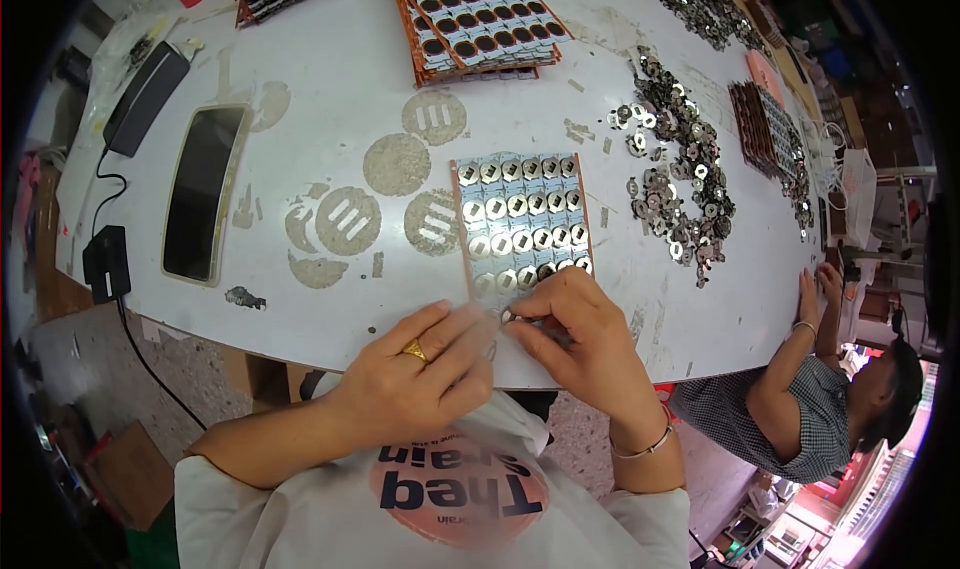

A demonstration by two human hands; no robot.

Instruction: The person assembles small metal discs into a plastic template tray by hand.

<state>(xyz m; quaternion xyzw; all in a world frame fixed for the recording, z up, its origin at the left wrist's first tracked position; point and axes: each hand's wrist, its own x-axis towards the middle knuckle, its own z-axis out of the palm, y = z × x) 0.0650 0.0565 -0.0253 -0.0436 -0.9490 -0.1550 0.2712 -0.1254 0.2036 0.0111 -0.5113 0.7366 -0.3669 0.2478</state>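
A panel of small circuit boards (pixel 525 209) with orange edges lies in front of me, rows of silver metal discs with dark centres on it. At its near edge my right hand (pixel 585 344) is closed, pinching a small metal piece (pixel 507 316) between thumb and index finger. My left hand (pixel 430 364), with a gold ring, lies just left of that piece, close to the panel's lower left corner. Its fingertips are smeared by motion, so whether they hold anything is hidden. The hands cover part of the panel's nearest row.
Loose metal discs (pixel 690 179) are heaped right of the panel. Stacked panels (pixel 480 19) stand at the back, with another stack (pixel 765 129) at far right. A phone (pixel 205 194) and a black device (pixel 147 97) lie left. A co-worker (pixel 800 399) stands at the right table edge.
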